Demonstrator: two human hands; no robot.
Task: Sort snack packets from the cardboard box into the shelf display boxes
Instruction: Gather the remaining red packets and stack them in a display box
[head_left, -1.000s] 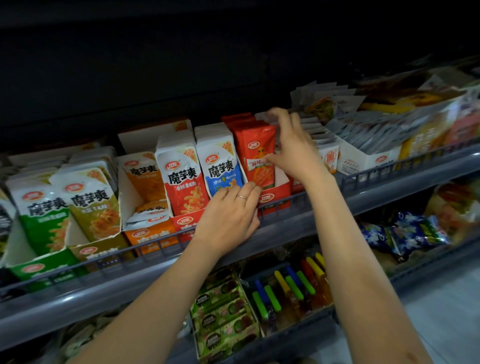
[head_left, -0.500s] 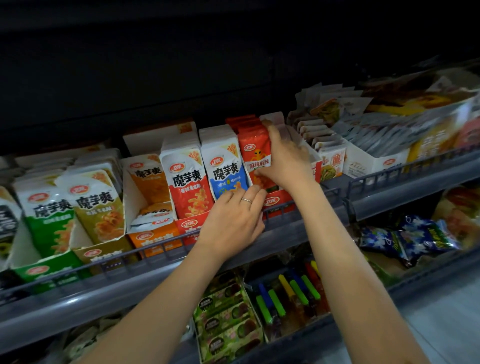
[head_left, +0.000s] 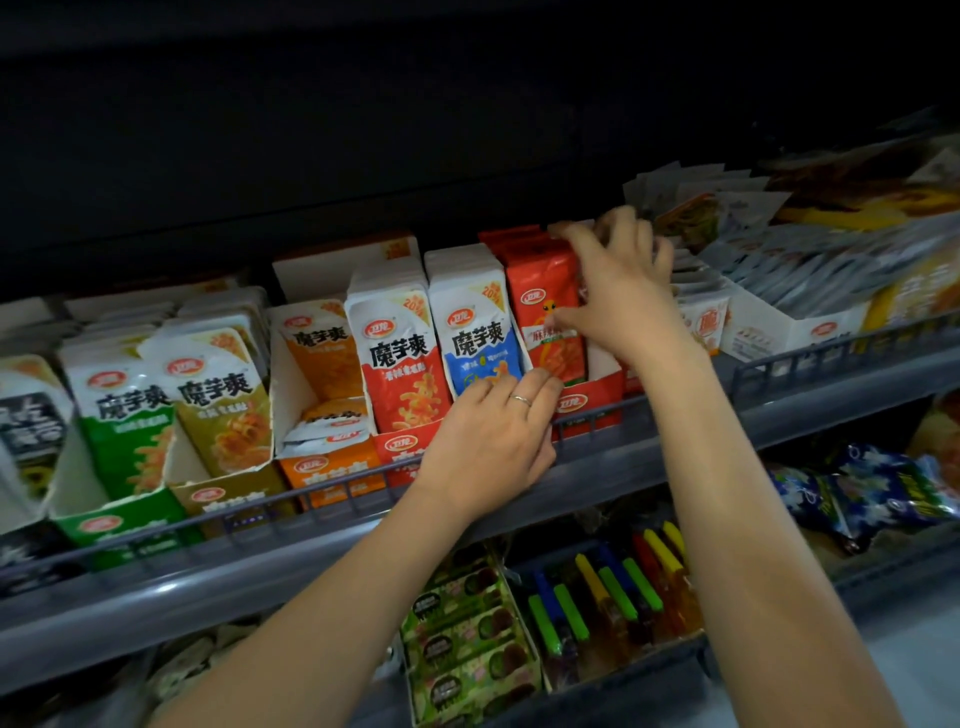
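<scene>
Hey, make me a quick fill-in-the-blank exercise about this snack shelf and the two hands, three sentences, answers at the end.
1. The left hand wears a ____ on one finger.
2. The right hand touches the all-____ packets.
3. The white-topped packet just left of those has a ____ lower half.
Missing words: ring; red; blue.
</scene>
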